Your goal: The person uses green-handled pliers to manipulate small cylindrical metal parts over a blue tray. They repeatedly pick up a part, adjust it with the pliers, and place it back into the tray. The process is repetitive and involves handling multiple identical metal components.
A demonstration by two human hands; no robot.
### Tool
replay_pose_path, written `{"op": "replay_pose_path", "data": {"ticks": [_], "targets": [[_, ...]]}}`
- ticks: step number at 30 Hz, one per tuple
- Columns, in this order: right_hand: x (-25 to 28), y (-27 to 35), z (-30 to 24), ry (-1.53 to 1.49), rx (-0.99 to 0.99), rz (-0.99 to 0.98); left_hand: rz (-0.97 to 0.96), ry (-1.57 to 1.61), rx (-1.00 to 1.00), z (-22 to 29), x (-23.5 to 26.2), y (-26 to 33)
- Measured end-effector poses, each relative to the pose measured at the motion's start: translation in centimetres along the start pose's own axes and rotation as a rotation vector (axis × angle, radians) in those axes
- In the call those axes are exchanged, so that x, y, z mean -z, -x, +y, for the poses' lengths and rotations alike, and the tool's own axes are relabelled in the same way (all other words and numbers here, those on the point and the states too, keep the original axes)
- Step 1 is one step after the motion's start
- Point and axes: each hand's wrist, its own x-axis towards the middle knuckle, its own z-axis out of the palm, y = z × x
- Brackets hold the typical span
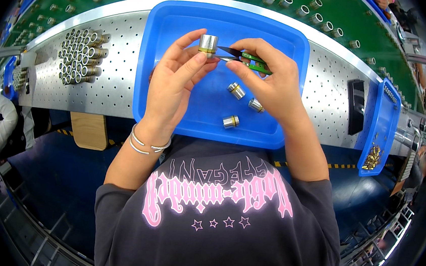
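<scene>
Three loose metal cylinders [239,106] in blue tray [165,103], stacked tubes [80,56] left, brass bits [372,158] right

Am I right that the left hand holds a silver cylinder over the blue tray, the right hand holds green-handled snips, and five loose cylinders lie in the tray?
Not quite: the head view shows three loose cylinders in the blue tray, not five. The rest stands.

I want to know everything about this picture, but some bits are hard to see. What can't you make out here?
- Head view: the tips of the green-handled snips and where they meet the metal cylinder; too small to tell.
- The snips' handles: covered by the right hand.
- The cylinder's lower end: hidden by the left hand fingers.
- The small brass bits in the side bin: too tiny and bent by the lens.
</scene>
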Motion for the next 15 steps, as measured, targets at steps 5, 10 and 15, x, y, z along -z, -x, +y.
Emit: {"op": "replay_pose_path", "data": {"ticks": [5,10,15], "targets": [[-0.23,0.08,0.1,-0.002,0.042,0.059,-0.01,-0.042,-0.021,-0.06,-0.14,0.18],[-0.41,0.13,0.57,0.013,0.103,0.096,-0.016,-0.053,-0.03,-0.1,-0.29,0.34],[-0.23,0.2,0.18,0.002,0.058,0.075,-0.02,-0.048,-0.033,-0.22,-0.26,0.36]]}}
